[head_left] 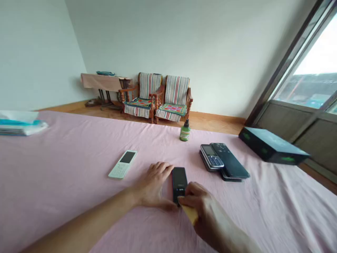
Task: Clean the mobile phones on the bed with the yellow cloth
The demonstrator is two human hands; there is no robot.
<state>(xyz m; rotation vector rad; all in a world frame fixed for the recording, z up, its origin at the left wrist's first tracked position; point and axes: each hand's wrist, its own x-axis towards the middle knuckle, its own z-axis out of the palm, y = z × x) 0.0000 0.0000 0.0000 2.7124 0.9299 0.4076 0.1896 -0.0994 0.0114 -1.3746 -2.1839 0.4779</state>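
A black keypad phone (179, 178) lies face up on the pink cloth-covered surface, its screen end pointing away from me. My left hand (154, 186) steadies it from the left, with fingertips at the upper left edge and the thumb near the lower end. In my right hand (205, 209), closed fingers pinch a yellow cloth (190, 213) over the phone's keypad. Most of the cloth is inside the fist, and the lower keys are hidden. Left of my hands, apart from them, a white keypad phone (123, 164) lies face up.
To the right, a silver keypad phone (211, 156) rests on stacked dark phones (229, 161). A green bottle (185, 131) stands behind. At the far right edge sits a black box (272, 146); a tissue pack (21, 123) lies far left. Two wooden chairs (172, 95) stand by the wall.
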